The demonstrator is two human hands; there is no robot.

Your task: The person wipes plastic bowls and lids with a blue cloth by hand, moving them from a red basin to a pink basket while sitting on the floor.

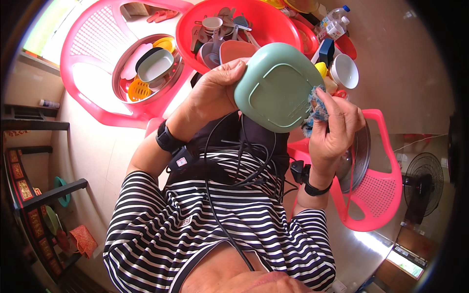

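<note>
My left hand (220,89) grips a pale green plastic container (280,91) by its left edge, its underside with raised curved ridges facing up. Pinched in my right hand (337,121) is a blue fuzzy scrubbing cloth (316,108), which touches the container's lower right rim. Just beyond the container stands a big red basin (267,22) holding an orange bowl (236,50), a small white cup (212,23) and several spoons and ladles. The container hides part of the basin's near side.
On a pink plastic chair (97,33) at the left sits a round tub (116,78) of dishes. A white bowl (344,71) and plastic bottles (335,27) stand at the right. Black cables (253,175) lie across my lap. Behind my right arm is another pink chair (377,190), near a fan (424,183).
</note>
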